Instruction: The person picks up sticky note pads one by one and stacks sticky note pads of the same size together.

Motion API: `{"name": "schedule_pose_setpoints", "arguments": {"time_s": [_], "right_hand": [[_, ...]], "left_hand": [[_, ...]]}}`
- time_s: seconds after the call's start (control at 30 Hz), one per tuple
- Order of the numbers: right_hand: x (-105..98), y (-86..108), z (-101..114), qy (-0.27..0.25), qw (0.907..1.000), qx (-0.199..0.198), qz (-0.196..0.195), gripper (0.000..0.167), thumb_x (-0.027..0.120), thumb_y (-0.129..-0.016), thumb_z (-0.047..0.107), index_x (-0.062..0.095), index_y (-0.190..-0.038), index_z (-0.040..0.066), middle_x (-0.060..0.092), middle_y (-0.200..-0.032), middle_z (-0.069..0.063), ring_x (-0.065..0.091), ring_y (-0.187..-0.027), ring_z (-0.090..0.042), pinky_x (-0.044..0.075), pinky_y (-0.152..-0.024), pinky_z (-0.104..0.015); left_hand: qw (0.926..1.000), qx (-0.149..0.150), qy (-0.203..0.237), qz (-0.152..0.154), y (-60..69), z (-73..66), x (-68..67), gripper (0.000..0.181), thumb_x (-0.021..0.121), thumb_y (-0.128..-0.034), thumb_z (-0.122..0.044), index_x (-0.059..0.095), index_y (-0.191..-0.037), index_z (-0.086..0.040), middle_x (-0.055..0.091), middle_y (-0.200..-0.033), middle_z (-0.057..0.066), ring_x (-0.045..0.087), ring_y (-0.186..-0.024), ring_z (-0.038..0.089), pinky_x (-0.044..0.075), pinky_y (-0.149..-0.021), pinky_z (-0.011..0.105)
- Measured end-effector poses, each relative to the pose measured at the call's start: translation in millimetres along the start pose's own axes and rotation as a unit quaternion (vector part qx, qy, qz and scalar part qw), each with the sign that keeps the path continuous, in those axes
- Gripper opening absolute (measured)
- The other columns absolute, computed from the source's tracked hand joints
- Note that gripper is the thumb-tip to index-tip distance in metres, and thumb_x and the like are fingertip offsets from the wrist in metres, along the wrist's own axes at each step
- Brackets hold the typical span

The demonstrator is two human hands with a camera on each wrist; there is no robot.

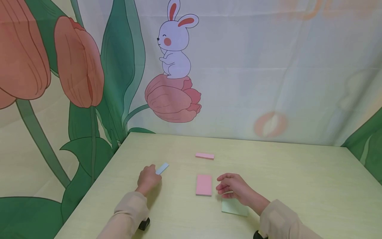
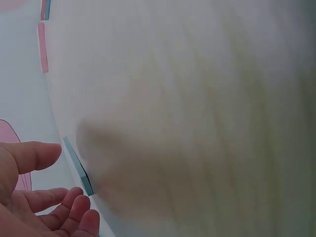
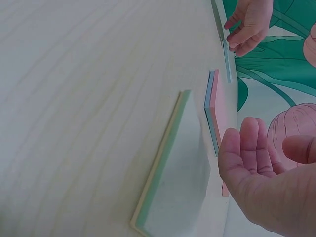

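Note:
My left hand (image 1: 148, 179) is beside a narrow light-blue strip (image 1: 162, 168) lying flat at the left of the table. In the left wrist view the thumb and fingers stand apart near this strip (image 2: 79, 167); whether they touch it I cannot tell. My right hand (image 1: 234, 188) hovers with loosely bent, spread fingers over the far edge of a pale green pad (image 1: 234, 208), partly hiding it. That pad (image 3: 175, 182) has a yellowish lower layer. Left of the right hand lies a pink rectangular pad (image 1: 204, 185); a blue layer shows under it in the right wrist view.
A narrow pink strip (image 1: 205, 156) lies farther back, behind the pink pad. The pale wooden table (image 1: 298, 179) ends against a cloth backdrop (image 1: 238, 83) printed with tulips and a rabbit. Black bands (image 1: 144, 224) show at both wrists.

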State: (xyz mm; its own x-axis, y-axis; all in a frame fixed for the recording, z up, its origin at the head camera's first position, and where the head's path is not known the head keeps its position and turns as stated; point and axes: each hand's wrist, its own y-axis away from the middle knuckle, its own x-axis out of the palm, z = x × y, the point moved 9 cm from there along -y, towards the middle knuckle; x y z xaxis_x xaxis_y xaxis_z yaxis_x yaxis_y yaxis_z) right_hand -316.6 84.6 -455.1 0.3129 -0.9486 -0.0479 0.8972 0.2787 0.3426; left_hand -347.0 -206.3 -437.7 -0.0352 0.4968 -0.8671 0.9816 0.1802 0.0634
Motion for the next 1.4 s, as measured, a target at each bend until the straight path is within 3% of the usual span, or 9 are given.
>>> {"name": "schedule_pose_setpoints", "arguments": {"time_s": [0.2, 0.3, 0.7, 0.87, 1.03, 1.4], "right_hand": [[1.1, 2.3, 0.3, -0.002, 1.0, -0.002, 0.007, 0.029, 0.045, -0.085, 0.007, 0.046, -0.111, -0.005, 0.061, -0.077, -0.004, 0.058, -0.065, -0.014, 0.05, -0.066, -0.032], [1.0, 1.8, -0.2, -0.003, 0.9999, -0.003, 0.009, 0.029, 0.045, -0.085, 0.007, 0.045, -0.111, -0.005, 0.061, -0.077, -0.004, 0.058, -0.065, -0.014, 0.05, -0.066, -0.032], [-0.1, 1.7, -1.3, -0.002, 0.9999, -0.001, 0.011, 0.029, 0.045, -0.085, 0.008, 0.045, -0.111, -0.005, 0.061, -0.077, -0.004, 0.058, -0.064, -0.014, 0.05, -0.065, -0.031], [-0.6, 1.7, -2.5, -0.003, 0.9999, -0.003, 0.016, 0.03, 0.045, -0.085, 0.007, 0.045, -0.111, -0.006, 0.061, -0.077, -0.004, 0.058, -0.065, -0.014, 0.05, -0.066, -0.031], [-1.1, 1.6, -3.8, -0.002, 0.9998, -0.004, 0.017, 0.031, 0.044, -0.084, 0.007, 0.045, -0.112, -0.007, 0.061, -0.077, -0.004, 0.059, -0.065, -0.014, 0.05, -0.066, -0.031], [-1.6, 0.5, -4.3, 0.001, 0.9999, -0.005, 0.014, 0.031, 0.044, -0.084, 0.007, 0.045, -0.112, -0.007, 0.061, -0.078, -0.005, 0.059, -0.065, -0.014, 0.05, -0.066, -0.031]], "left_hand": [[1.0, 0.0, -0.004, -0.003, 0.2, 3.0, 1.0, 0.01, 0.052, -0.0721, -0.005, 0.051, -0.081, 0.0, 0.05, -0.076, 0.012, 0.042, -0.063, 0.022, 0.033, -0.05, 0.027], [0.9999, 0.002, -0.013, -0.007, -1.1, 3.7, 0.9, 0.005, 0.053, -0.0722, -0.005, 0.05, -0.073, -0.001, 0.049, -0.072, 0.011, 0.042, -0.062, 0.021, 0.032, -0.049, 0.027], [0.9993, -0.008, -0.035, -0.005, -5.7, 5.7, 1.8, 0.013, 0.052, -0.0728, -0.001, 0.06, -0.083, 0.002, 0.057, -0.075, 0.012, 0.047, -0.063, 0.021, 0.04, -0.05, 0.029], [0.9993, -0.01, -0.037, -0.003, -6.1, 5.1, 3.4, 0.004, 0.051, -0.0732, -0.001, 0.055, -0.072, -0.001, 0.051, -0.064, 0.008, 0.043, -0.056, 0.019, 0.035, -0.045, 0.026], [0.9992, -0.001, -0.038, -0.008, -5.0, 3.8, 3.7, 0.017, 0.054, -0.0732, -0.006, 0.043, -0.06, -0.007, 0.043, -0.057, 0.003, 0.039, -0.051, 0.016, 0.03, -0.043, 0.024], [0.9992, 0.03, -0.01, -0.024, 1.2, -8.9, -0.6, 0.019, 0.061, -0.0692, -0.016, 0.048, -0.06, -0.005, 0.047, -0.057, 0.002, 0.041, -0.051, 0.015, 0.033, -0.044, 0.023]]}}
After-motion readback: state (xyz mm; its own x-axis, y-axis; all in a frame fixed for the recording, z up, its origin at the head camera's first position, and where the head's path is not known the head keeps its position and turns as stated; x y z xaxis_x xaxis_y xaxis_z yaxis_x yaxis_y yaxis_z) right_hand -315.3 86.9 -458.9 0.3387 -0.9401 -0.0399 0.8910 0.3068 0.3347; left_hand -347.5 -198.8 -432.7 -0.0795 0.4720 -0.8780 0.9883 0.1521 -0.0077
